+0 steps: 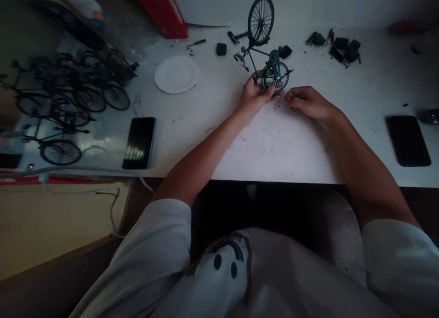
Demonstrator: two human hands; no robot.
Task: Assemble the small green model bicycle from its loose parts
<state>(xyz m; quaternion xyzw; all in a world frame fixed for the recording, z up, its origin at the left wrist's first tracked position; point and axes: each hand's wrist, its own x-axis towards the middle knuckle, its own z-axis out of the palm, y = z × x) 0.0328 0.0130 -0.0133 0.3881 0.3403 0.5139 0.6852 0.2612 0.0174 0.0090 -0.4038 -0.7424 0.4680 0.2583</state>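
A small dark green model bicycle [274, 59] is tilted upside down near the back of the white table. My left hand [254, 96] is closed around its near end, with the thumb by the spoked wheel [279, 78]. The other wheel [261, 20] points toward the wall. Just right of the near wheel is my right hand [308, 100], its fingers curled in a pinch. A faint thin line shows at its fingertips, too small to name. Tiny dark bits lie on the table below the bicycle.
Several model bicycles [61, 112] crowd the left side. A white plate [176, 74], a small screwdriver [197, 44] and a dark green block [221, 49] lie nearer. Loose dark parts [346, 50] sit at back right. Phones lie left [139, 142] and right [408, 140].
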